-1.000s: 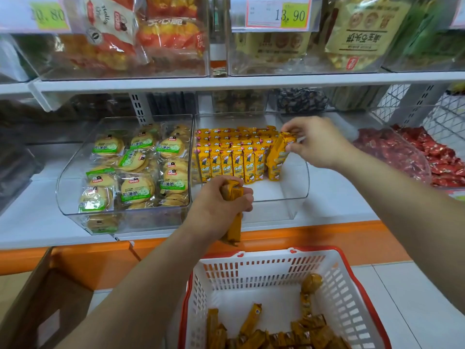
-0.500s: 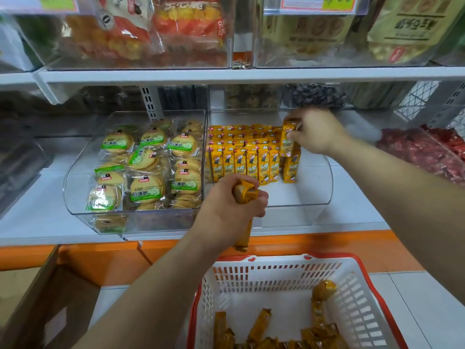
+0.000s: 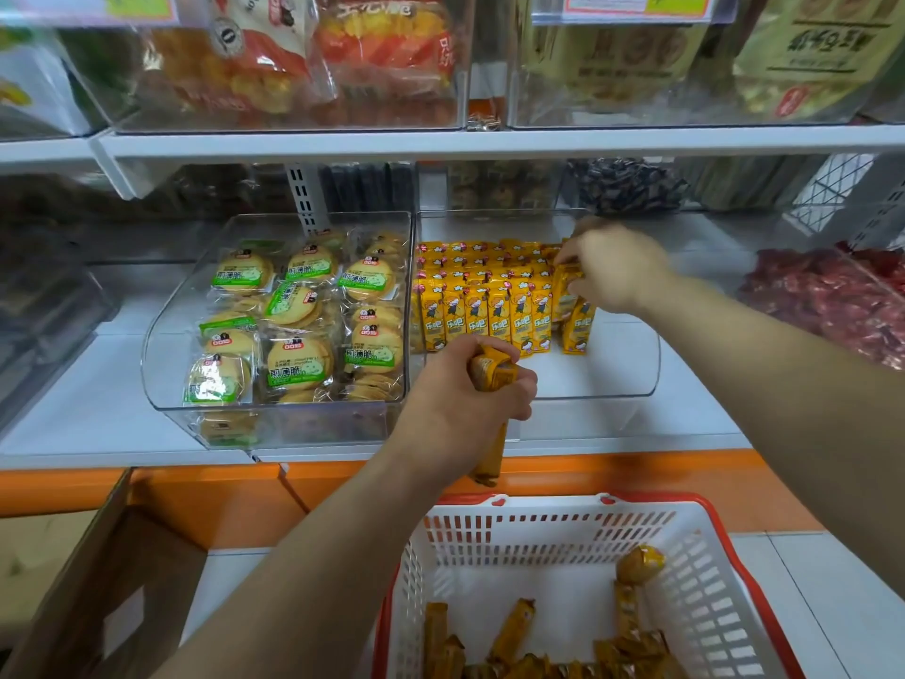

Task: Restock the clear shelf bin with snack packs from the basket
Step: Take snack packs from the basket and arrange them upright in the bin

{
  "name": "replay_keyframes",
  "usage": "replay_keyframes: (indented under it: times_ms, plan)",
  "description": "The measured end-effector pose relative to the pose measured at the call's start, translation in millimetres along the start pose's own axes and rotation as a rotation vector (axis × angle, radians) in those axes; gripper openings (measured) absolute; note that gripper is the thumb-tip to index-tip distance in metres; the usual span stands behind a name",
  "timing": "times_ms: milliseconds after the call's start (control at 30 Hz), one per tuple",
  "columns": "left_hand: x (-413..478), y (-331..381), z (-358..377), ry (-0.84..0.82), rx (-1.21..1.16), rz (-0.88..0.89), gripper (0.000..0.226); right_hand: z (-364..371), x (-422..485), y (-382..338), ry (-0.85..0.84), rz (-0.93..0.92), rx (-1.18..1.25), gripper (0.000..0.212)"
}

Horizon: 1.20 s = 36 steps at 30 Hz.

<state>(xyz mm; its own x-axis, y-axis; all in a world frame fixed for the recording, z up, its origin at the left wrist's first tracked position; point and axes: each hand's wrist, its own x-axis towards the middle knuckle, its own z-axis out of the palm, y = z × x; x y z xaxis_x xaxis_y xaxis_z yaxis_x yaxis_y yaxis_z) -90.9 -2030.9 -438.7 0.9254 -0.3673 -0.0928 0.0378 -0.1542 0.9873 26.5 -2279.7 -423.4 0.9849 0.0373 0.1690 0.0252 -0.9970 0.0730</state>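
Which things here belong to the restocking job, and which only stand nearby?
Job: clear plastic shelf bin, yellow snack packs, white plastic basket with red rim, left hand, right hand.
Nearby: green-labelled round biscuit packs, red wrapped sweets, brown cardboard box.

The white shelf holds three clear bins side by side. The left bin has round cookies, the middle bin has yellow snack packs, and the right bin has red sweets. Down on the floor stand a white basket and a brown box.
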Motion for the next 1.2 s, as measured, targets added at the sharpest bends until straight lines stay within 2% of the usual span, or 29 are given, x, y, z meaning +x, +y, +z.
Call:
replay_keyframes:
  times_ms: [67,233,367,433,500,600,667,767,867,1000,1100,1200]
  plan:
    - [0,0,0,0.001,-0.003,0.001,0.021,2,3,-4,-0.05,0.03,-0.103,0.042]
    - [2,-2,-3,0.013,-0.004,-0.003,0.022,12,12,-12,-0.147,0.006,-0.179,0.038]
    - [3,-3,-6,0.03,-0.007,-0.019,0.024,10,8,-10,-0.18,-0.022,-0.139,0.052]
    - [3,-2,-6,0.032,-0.006,-0.025,0.024,3,-2,-12,-0.136,-0.023,-0.12,0.054]
    - [3,-1,-5,0.034,-0.012,-0.028,0.024,-6,-20,-17,-0.03,0.003,0.009,0.047]
    - [1,0,-4,0.039,-0.044,-0.029,0.024,-19,-71,-33,0.092,0.045,0.488,0.024]
    - [0,0,-1,0.059,-0.065,-0.025,0.022,-22,-115,-49,0.068,0.035,0.828,0.011]
    - [-2,2,3,0.102,-0.098,-0.022,0.021,-20,-171,-77,-0.079,0.04,1.135,0.016]
    - [-6,6,10,0.127,-0.162,-0.029,0.017,-15,-194,-97,-0.174,0.026,1.189,0.034]
    - [-10,12,17,0.082,-0.291,-0.046,0.012,-10,-197,-106,-0.131,0.118,1.328,0.043]
    - [-12,15,14,0.052,-0.284,-0.041,0.018,-8,-197,-98,0.008,0.161,1.323,0.038]
    - [-12,14,9,0.039,-0.228,-0.052,0.035,-7,-195,-85,0.147,0.227,1.253,0.043]
